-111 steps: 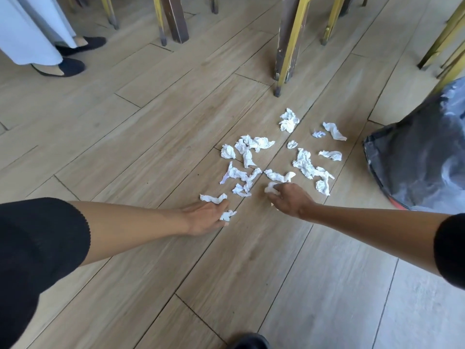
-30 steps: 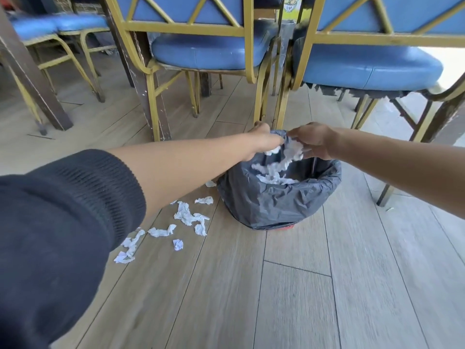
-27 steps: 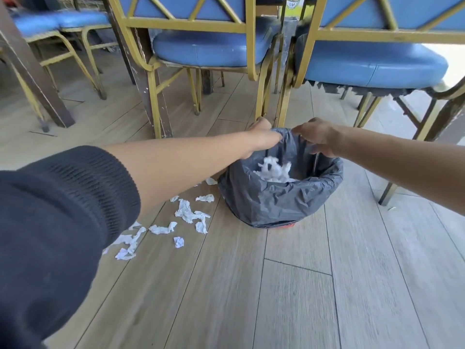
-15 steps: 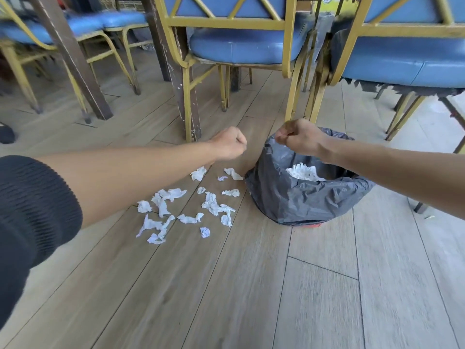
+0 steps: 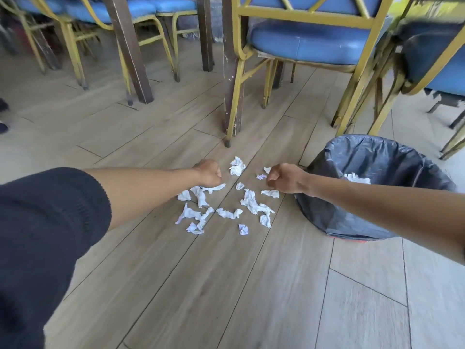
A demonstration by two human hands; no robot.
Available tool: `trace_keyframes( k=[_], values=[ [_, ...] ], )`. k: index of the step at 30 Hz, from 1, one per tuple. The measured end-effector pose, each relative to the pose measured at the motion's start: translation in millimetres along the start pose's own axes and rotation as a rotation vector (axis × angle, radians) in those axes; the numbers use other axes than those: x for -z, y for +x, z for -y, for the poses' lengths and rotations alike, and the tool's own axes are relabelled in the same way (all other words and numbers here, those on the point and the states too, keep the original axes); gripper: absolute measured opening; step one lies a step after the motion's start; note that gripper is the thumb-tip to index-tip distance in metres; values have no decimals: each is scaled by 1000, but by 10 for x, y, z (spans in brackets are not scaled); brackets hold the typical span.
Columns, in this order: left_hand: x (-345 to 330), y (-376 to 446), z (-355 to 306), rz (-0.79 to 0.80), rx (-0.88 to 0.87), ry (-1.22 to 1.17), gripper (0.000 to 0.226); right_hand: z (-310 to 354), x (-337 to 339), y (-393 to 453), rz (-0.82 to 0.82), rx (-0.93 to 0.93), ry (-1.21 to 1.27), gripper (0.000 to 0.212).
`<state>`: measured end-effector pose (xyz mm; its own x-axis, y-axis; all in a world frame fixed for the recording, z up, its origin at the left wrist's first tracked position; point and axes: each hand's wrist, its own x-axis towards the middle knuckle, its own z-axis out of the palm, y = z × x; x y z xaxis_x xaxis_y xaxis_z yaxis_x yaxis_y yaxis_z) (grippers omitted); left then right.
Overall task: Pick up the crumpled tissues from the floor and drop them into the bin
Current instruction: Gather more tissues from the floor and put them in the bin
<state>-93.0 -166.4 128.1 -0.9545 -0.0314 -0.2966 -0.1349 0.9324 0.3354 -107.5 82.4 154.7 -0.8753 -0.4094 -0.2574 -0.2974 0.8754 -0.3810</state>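
A dark sleeve (image 5: 45, 238) fills the lower left of the frame. At centre, the left hand (image 5: 208, 173) and right hand (image 5: 283, 178) are both curled into fists, holding nothing, above crumpled tissues (image 5: 247, 201) scattered on the wood floor (image 5: 226, 285). At right, a bin (image 5: 352, 217) lined with a dark bag holds more tissues (image 5: 356, 178). Blue chairs (image 5: 309, 44) stand behind. No writing is legible.

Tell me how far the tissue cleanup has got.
Done: some white tissues already lie inside the black-lined bin. In hand: nothing; the left hand and right hand are curled with no tissue showing, above the pile. Left: over a dozen crumpled tissues are scattered on the wooden floor beside the bin, so most of the job remains.
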Motion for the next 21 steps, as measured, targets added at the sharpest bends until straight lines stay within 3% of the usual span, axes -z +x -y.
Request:
trace_keyframes(
  k=[4, 6, 8, 18, 21],
  values=[
    [-139, 78, 474, 47, 43, 132, 10, 51, -347, 250, 88, -86, -43, 24],
    [-183, 99, 633, 66, 63, 184, 17, 82, -494, 343, 128, -90, -121, 26],
    [-205, 108, 735, 73, 81, 219, 5, 145, -566, 393, 148, -83, -179, 26],
    [-606, 253, 947, 73, 56, 257, 62, 584, -576, 481, 256, 13, -525, 43],
    [-570, 355, 1170, 33, 64, 216, 63, 582, -748, 566, 289, 97, -560, 43]
  ],
)
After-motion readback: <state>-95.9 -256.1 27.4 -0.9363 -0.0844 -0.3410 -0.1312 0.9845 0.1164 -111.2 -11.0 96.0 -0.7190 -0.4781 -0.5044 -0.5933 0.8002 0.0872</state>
